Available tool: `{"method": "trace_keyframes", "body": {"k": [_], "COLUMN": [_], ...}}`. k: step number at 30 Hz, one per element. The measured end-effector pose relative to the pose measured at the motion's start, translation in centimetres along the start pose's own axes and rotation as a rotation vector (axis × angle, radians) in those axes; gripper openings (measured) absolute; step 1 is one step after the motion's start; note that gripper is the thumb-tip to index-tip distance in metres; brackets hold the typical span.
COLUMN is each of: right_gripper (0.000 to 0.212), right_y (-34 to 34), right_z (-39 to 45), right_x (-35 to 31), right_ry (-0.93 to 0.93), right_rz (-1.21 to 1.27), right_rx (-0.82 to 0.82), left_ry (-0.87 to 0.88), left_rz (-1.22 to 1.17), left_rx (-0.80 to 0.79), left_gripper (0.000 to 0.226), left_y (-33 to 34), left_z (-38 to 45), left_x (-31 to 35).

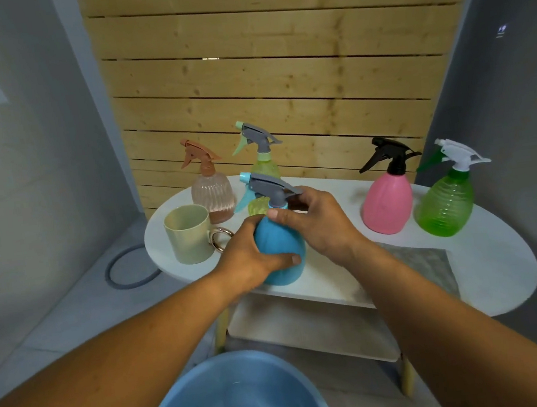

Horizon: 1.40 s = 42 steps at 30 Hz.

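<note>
On white table, gripped blue spray bottle two-handed.
Logged blue basin low before table's near edge. Found bottle standing by that edge, just right of beige cup. Saw left hand wrapped round its belly, thumb across the front, right hand pinching neck beneath grey trigger head.

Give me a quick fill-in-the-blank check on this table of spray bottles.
1. The spray bottle gripped by the left hand is ____ in colour.
2. The right hand grips its neck; the trigger head above is ____.
3. The trigger on the pink bottle is ____.
4. The mug stands to the held bottle's ____.
Missing words: blue; grey; black; left.
</note>
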State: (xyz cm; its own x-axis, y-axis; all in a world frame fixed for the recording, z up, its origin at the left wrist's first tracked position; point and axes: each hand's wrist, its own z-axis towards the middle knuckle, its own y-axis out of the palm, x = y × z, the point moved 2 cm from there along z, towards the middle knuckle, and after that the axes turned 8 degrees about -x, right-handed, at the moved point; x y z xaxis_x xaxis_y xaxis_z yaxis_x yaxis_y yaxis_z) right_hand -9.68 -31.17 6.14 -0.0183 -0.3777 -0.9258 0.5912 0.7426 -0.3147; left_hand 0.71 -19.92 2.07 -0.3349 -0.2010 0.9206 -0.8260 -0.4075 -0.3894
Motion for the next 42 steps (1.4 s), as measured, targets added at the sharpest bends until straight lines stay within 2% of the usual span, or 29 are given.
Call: {"method": "trace_keyframes", "body": {"k": [3, 7, 12, 17, 20, 22, 24, 26, 31, 34, 37, 40, 42], "right_gripper": [0.019, 0.031, 0.019, 0.029, 0.045, 0.051, 0.053, 0.050, 0.028, 0.042, 0.058, 0.053, 0.038], "right_y": [-1.1, -1.3, -1.0, -0.5, 0.1, 0.5, 0.9, 0.9, 0.2, 0.5, 1.0, 0.9, 0.5], "right_z": [0.1, 0.4, 0.0, -0.1, 0.0, -0.1, -0.5, -0.7, -0.5, -0.1, 0.0, -0.3, -0.6], "right_x": [-0.5, -0.4, 0.2, 1.0, 1.2, 1.4, 1.4, 1.5, 1.3, 1.3, 1.6, 1.8, 1.6], "right_ry": [0.017, 0.050, 0.043, -0.015, 0.020, 0.041, 0.040, 0.032, 0.015, 0.066, 0.090, 0.077, 0.051], "right_rz": [0.123, 0.156, 0.197, 0.049, -0.010, -0.025, 0.001, 0.034, 0.090, 0.052, 0.041, 0.116, 0.158], "right_rx": [-0.125, -0.190, -0.145, 0.002, 0.078, 0.087, 0.024, -0.050, -0.061, 0.019, 0.063, 0.082, 0.064], "left_ry": [0.006, 0.014, 0.008, 0.000, -0.004, -0.001, -0.004, -0.010, -0.018, -0.027, -0.045, -0.076, -0.092], "left_rz": [-0.006, -0.038, -0.056, -0.031, -0.028, -0.037, -0.047, -0.055, -0.043, -0.022, 0.045, 0.158, 0.178], "left_rx": [-0.022, -0.036, -0.052, -0.081, -0.087, -0.090, -0.094, -0.091, -0.075, -0.020, 0.113, 0.270, 0.300], "left_gripper": [0.089, 0.081, 0.080, 0.088, 0.092, 0.088, 0.086, 0.087, 0.094, 0.094, 0.097, 0.101, 0.112], "left_y": [-0.2, -0.2, -0.2, -0.4, -0.5, -0.5, -0.5, -0.5, -0.5, 0.1, 1.5, 3.0, 3.7], "left_z": [-0.1, -0.1, -0.1, 0.4, 0.6, 0.7, 0.6, 0.5, 0.5, 0.3, 0.2, 0.0, -0.1], "left_x": [0.1, 0.0, 0.0, -0.4, -0.6, -0.7, -0.8, -0.8, -0.7, -0.3, 0.2, 0.7, 0.6]}}
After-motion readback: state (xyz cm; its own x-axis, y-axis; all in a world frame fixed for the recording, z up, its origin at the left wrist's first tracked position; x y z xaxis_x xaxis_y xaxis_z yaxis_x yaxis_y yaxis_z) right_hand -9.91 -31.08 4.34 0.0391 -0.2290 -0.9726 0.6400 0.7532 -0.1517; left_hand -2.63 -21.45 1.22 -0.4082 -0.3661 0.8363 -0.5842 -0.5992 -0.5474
